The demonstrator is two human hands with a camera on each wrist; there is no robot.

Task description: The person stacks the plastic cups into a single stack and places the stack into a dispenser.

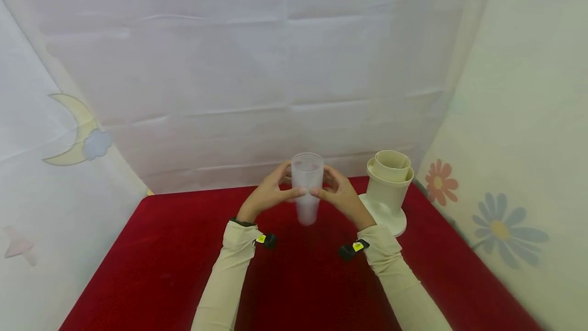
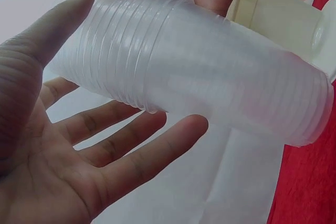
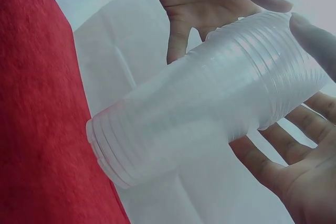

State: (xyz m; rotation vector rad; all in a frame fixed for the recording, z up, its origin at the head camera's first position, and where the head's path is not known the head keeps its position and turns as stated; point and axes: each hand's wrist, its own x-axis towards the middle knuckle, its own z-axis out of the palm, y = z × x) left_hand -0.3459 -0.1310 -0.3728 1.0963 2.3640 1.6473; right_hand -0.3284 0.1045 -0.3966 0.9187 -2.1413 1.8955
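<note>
A nested stack of clear plastic cups (image 1: 307,213) is held up over the red cloth between both hands, rims at the top and bases pointing down. My left hand (image 1: 270,194) grips it from the left, thumb on the near side and fingers spread behind. From the other side my right hand (image 1: 343,197) holds it the same way, the two thumb tips close together near the rims. Ridged rims of several cups (image 2: 126,45) show in the left wrist view. In the right wrist view the stacked bases (image 3: 113,150) hang free of the fingers.
A cream plastic holder (image 1: 386,198) with a round open tube on top and a wide disc base stands on the right of the red-covered table (image 1: 184,259). White cloth walls (image 1: 229,75) close in the back and sides, with a moon and flowers on them.
</note>
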